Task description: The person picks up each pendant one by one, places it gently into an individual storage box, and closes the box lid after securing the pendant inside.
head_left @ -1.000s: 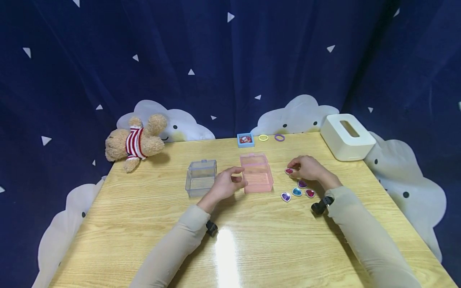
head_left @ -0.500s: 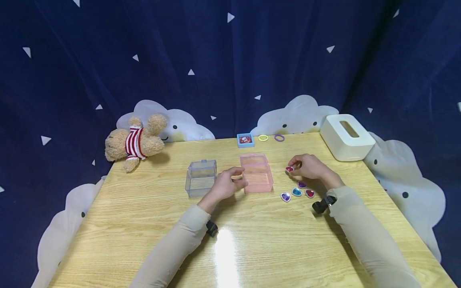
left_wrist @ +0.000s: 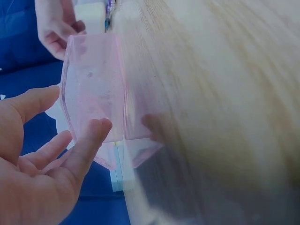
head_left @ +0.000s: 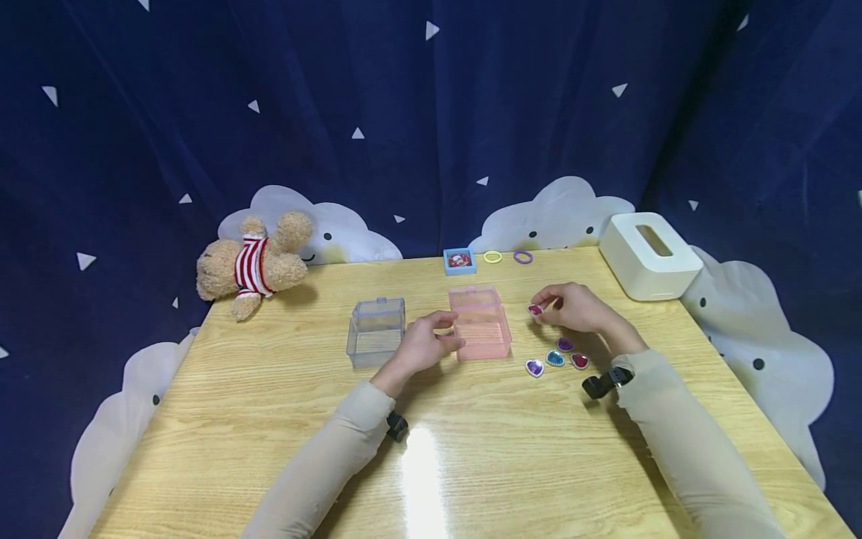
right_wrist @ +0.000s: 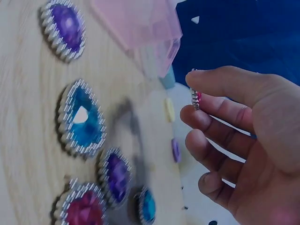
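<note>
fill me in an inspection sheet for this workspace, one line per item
surface: wooden table, bright glare near the front
job's things: pink box, lid raised; pinkish-red gem, held above the table; lying nearby, two purple gems, two blue gems and a red gem
clutter: grey see-through box, lid raised; plush toy, lying down; blue square item; yellow ring; purple ring; white slotted box
grips: left grip beside the pink box, fingers relaxed, contact unclear; right grip pinches the pinkish-red gem
cables: nothing seen
surroundings: navy curtain with white triangles and clouds
</note>
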Motion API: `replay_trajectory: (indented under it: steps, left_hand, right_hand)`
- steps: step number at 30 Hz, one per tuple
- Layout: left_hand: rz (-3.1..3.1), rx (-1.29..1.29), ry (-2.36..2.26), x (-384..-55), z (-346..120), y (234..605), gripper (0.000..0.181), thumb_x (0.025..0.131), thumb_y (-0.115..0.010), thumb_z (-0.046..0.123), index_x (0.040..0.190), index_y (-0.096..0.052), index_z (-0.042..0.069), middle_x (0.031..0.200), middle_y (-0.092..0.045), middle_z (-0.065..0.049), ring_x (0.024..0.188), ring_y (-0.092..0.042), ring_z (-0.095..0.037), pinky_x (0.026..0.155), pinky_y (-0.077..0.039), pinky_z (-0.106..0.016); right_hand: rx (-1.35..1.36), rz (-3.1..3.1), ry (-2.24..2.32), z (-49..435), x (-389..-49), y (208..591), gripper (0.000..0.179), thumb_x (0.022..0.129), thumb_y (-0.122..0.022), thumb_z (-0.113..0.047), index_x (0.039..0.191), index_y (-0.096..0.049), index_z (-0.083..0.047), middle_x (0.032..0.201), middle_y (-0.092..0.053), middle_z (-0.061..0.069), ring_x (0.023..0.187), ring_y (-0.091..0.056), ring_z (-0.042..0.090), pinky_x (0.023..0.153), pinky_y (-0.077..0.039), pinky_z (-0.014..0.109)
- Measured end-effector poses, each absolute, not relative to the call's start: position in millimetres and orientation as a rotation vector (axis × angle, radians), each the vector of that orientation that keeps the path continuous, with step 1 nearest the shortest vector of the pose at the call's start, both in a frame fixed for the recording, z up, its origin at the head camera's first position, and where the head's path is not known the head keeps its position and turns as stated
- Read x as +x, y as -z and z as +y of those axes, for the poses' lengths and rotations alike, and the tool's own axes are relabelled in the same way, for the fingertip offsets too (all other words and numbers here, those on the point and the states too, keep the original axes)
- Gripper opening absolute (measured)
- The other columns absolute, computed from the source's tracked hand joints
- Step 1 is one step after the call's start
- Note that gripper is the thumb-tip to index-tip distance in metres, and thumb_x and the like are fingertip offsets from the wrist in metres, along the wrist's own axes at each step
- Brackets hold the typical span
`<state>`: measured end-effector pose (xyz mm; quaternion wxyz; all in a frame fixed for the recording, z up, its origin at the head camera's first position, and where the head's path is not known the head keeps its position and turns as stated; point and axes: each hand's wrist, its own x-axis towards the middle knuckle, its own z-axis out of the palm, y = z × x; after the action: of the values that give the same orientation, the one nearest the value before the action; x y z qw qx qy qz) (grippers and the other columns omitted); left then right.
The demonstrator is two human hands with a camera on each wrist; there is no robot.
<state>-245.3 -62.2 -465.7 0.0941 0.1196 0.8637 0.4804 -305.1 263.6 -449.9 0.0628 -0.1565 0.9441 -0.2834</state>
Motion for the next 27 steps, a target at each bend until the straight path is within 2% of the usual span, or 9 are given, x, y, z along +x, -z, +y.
replay_trajectory:
  steps: [12,19,24,27]
  left_hand:
    - [2.537,0.342,-1.438,-245.9,-60.9,464.9,0.056,0.091,-0.074,0.022,0.142,-0.054,0.009,0.138,-0.061,-0.017,0.114,-0.069,-0.031,0.090,-0.060,-0.037]
    - [2.550,0.323,-1.454,-244.7,-60.4,462.9,0.053,0.088,-0.077,0.019,0.138,-0.059,0.011,0.136,-0.062,-0.016,0.111,-0.071,-0.025,0.086,-0.060,-0.031]
    - [2.550,0.324,-1.461,-245.2,-60.1,463.8,0.054,0.088,-0.077,0.018,0.138,-0.058,0.009,0.137,-0.062,-0.016,0.110,-0.071,-0.025,0.085,-0.060,-0.030]
    - [2.543,0.326,-1.462,-246.0,-59.9,464.9,0.055,0.089,-0.076,0.018,0.139,-0.057,0.008,0.138,-0.061,-0.016,0.111,-0.071,-0.026,0.085,-0.061,-0.030]
  right_hand:
    - [-0.641,2.831,0.935,231.8,-293.4,428.0,0.026,0.082,-0.081,-0.022,0.107,-0.074,-0.019,0.098,-0.072,0.002,0.074,-0.055,0.016,0.062,-0.046,0.027]
    - [-0.748,2.792,0.941,214.6,-295.1,431.5,0.027,0.082,-0.079,-0.017,0.108,-0.074,-0.019,0.099,-0.075,-0.002,0.076,-0.059,0.014,0.067,-0.048,0.025]
    - [-0.753,2.742,0.954,203.2,-295.9,435.7,0.027,0.082,-0.079,-0.014,0.108,-0.074,-0.018,0.100,-0.075,0.000,0.079,-0.062,0.020,0.065,-0.049,0.026]
    - [-0.747,2.727,0.930,197.6,-297.2,439.4,0.026,0.082,-0.079,-0.015,0.108,-0.074,-0.017,0.101,-0.074,0.001,0.077,-0.060,0.019,0.062,-0.048,0.024]
